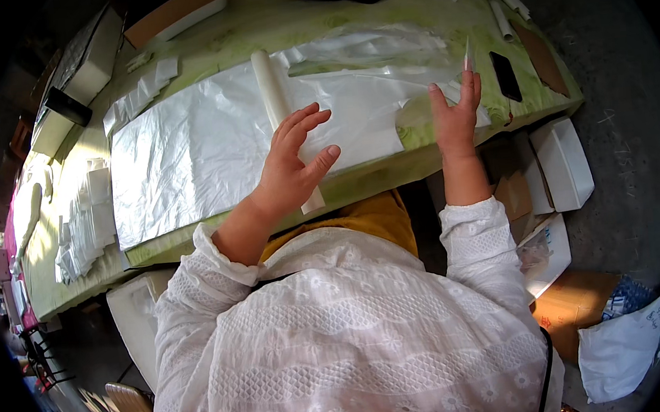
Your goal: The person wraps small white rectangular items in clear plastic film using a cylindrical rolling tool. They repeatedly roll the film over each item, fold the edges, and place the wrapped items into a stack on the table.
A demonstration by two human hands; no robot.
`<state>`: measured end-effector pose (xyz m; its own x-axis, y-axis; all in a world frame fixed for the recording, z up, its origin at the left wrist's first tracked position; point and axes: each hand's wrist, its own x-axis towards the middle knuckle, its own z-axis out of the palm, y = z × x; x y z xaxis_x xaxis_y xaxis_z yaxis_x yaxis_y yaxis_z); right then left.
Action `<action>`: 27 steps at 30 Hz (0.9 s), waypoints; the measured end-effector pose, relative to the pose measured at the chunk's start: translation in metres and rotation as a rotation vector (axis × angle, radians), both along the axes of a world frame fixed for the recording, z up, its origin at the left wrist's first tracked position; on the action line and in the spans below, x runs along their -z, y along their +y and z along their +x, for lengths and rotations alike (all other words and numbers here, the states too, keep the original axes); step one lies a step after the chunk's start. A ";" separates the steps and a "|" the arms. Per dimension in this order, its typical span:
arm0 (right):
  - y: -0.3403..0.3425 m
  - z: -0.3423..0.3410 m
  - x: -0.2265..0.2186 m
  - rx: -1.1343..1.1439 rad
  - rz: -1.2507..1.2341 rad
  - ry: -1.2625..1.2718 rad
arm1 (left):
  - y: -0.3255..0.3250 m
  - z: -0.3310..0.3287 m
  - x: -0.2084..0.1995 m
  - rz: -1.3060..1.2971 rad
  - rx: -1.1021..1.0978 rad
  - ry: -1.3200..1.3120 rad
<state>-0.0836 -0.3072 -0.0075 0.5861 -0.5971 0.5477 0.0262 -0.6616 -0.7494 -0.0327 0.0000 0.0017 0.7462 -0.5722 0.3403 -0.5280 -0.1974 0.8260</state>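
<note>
My left hand [293, 158] hovers over a pale roll or tube [270, 87], thumb and fingers spread, with nothing in it. The roll runs front to back across a shiny white plastic sheet [186, 151] on the table; my hand hides its middle. Thumb and fingers apart, my right hand [456, 118] is raised near the table's front edge, right of the sheet. Just past its fingertips shows a thin, pointed, whitish thing [468, 54] with a red part; whether the fingers touch it I cannot tell. Clear plastic film [368, 44] lies crumpled behind.
A black phone [505, 77] and brown cardboard [540, 58] lie right of my right hand on the green-covered table [239, 36]. White rolls [499, 14] sit at the far right. Stacked white packets [87, 225] line the left. White boxes [561, 164] stand below the right edge.
</note>
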 end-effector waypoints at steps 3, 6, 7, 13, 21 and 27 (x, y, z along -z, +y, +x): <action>0.055 -0.004 -0.037 -0.263 -0.265 -0.146 | -0.015 -0.010 -0.024 -0.187 0.045 0.280; 0.103 -0.010 -0.052 -0.458 -0.429 -0.196 | -0.028 -0.015 -0.048 -0.416 0.145 0.519; 0.113 -0.010 -0.053 -0.520 -0.479 -0.208 | -0.030 -0.014 -0.059 -0.492 0.203 0.615; 0.124 -0.005 -0.033 -0.537 -0.446 -0.184 | -0.020 -0.006 -0.055 -0.600 0.121 0.782; 0.037 0.018 0.000 -0.315 -0.264 -0.148 | -0.004 0.015 -0.041 -0.842 0.056 0.798; 0.068 0.000 -0.005 -0.571 0.146 -0.041 | 0.015 0.024 -0.059 -0.604 0.002 0.664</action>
<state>-0.0837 -0.2396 -0.0025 0.8168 -0.2642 0.5129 0.3791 -0.4245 -0.8223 -0.0089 0.0147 0.0607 0.8957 -0.4370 0.0821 0.0957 0.3698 0.9242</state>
